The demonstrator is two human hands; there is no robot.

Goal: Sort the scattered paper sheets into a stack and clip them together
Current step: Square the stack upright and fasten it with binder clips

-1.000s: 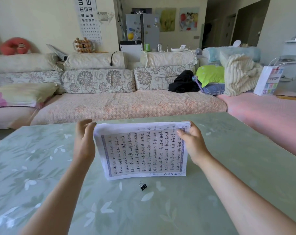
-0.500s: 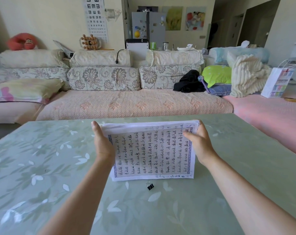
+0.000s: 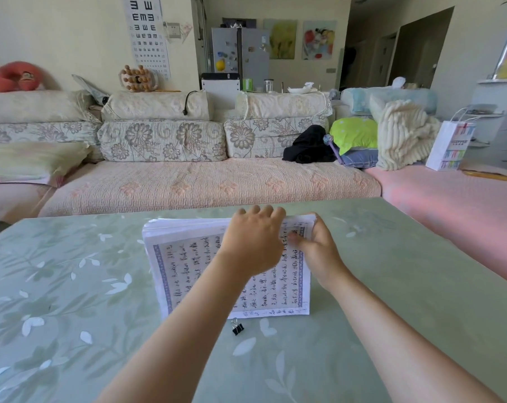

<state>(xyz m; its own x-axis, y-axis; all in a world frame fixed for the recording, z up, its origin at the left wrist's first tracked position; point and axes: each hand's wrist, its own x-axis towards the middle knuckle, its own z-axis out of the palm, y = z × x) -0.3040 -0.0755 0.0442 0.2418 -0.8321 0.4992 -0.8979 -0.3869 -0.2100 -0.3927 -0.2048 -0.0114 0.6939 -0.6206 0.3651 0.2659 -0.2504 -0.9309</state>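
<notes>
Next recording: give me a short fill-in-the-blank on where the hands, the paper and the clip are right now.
1. On the table, just in front of the stack of paper, lies a small black binder ___, fastened to nothing.
2. The right hand pinches the stack at its ___ edge, thumb on the front sheet.
3. The left hand reaches across the written sheet and rests on the stack's ___ edge.
Missing words: clip; right; top.
</notes>
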